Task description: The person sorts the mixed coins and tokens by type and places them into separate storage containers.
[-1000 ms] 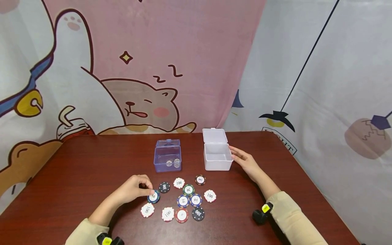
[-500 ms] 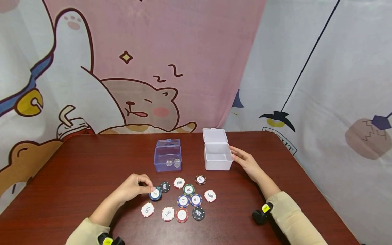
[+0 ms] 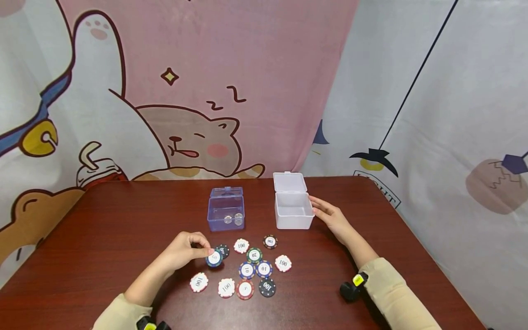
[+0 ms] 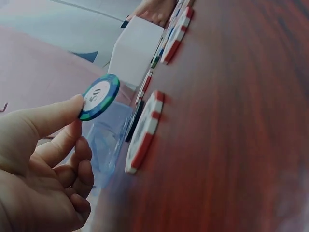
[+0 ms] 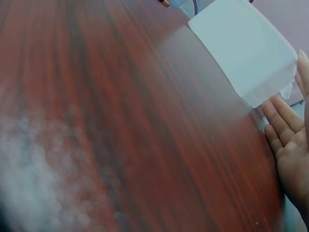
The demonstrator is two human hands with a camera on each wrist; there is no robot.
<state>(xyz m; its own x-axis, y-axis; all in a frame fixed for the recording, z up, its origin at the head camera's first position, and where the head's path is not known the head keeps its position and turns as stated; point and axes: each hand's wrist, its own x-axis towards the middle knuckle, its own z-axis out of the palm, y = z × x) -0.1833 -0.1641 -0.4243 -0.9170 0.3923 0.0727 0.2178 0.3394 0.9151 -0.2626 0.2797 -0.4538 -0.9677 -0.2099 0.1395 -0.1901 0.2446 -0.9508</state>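
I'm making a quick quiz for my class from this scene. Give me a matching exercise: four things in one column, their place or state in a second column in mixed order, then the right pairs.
Things:
1. blue-edged chip
2. clear blue box
3. white box
4. right hand

Places or states:
A. open and holding nothing
B. flat, fingers straight, against the white box's side
C. pinched in the left hand, lifted off the table
D. holding a few clear round pieces

Pairs: 1-C, 2-D, 3-A, 4-B

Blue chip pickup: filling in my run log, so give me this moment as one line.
left hand: pinches blue chip, lifted | right hand: flat against white box | other chips: on table
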